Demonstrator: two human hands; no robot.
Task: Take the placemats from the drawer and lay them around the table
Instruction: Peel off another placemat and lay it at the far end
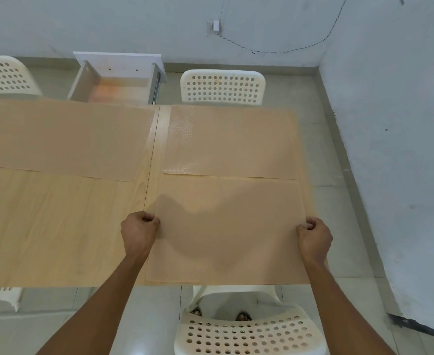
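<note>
My left hand (pixel 139 233) and right hand (pixel 314 238) each pinch a side edge of the near placemat (pixel 226 231), which lies at the counter's (pixel 57 226) near right corner. Two more placemats (pixel 230 142) lie along the far edge, before the open drawer (pixel 116 83).

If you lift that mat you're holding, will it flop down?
Probably. The placemat looks thin and lies flat on the table, so it would likely sag. The left hand and right hand pinch opposite edges, suggesting it needs support. It seems light.
</note>
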